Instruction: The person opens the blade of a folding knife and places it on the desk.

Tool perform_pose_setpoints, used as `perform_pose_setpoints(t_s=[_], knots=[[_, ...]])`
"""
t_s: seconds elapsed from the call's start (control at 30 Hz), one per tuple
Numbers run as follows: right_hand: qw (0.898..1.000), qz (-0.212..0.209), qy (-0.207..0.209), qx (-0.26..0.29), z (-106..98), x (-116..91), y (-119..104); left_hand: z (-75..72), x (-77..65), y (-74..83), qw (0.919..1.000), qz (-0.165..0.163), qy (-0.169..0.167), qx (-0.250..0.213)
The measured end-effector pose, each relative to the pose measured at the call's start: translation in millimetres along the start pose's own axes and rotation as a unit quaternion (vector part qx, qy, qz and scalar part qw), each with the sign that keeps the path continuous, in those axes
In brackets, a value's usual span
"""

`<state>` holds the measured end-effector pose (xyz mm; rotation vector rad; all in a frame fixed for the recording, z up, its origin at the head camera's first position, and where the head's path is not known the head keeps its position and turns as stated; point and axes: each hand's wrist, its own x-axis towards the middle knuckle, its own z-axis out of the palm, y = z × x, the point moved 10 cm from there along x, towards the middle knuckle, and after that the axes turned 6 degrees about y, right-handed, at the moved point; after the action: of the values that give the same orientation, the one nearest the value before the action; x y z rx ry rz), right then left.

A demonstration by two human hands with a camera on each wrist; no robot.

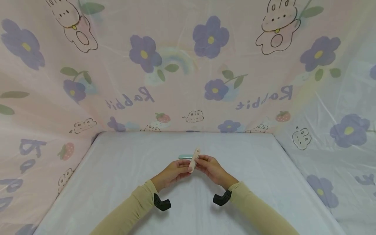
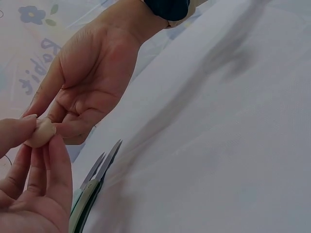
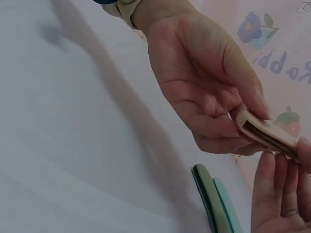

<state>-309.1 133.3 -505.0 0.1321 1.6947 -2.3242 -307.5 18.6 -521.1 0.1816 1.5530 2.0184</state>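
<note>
A cream folding knife [image 1: 194, 160] is held above the table between both hands, its handle tilted. My left hand [image 1: 173, 172] pinches the lower end between thumb and fingers. Higher up, my right hand [image 1: 215, 169] grips the same handle with its thumb on the near side. A long dark slot runs along the cream handle [image 3: 269, 133] in the right wrist view; no blade stands out from it. Below the hands lie a green knife [image 2: 86, 200] and a teal knife [image 3: 226, 204], side by side, both blades unfolded. In the head view the hands partly cover them.
A white cloth covers the table [image 1: 123, 153]. Around its back and sides hangs a pale curtain [image 1: 176, 88] printed with rabbits and purple flowers. Black camera mounts [image 1: 162, 202] sit at both wrists, over beige sleeves.
</note>
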Motion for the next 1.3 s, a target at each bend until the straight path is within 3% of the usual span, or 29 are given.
perform_pose_setpoints(t_s=[0.3, 0.53, 1.0, 1.3], knots=[[1.000, -0.018, -0.014, 0.012, 3.9, 0.3, 5.0, 0.6, 0.4, -0.4, 0.9995, 0.014, 0.001, -0.030], [1.000, 0.008, 0.000, 0.010, 1.5, -2.1, 12.2, -0.1, 0.7, -0.8, 0.9993, 0.018, 0.008, -0.031], [1.000, 0.017, 0.016, -0.003, -6.2, -2.7, 20.7, -2.5, 0.5, -7.3, 0.9995, 0.013, 0.018, -0.023], [0.999, -0.008, 0.034, -0.014, -9.1, -3.8, 13.8, -4.0, 0.5, -4.9, 0.9980, 0.035, 0.043, -0.033]])
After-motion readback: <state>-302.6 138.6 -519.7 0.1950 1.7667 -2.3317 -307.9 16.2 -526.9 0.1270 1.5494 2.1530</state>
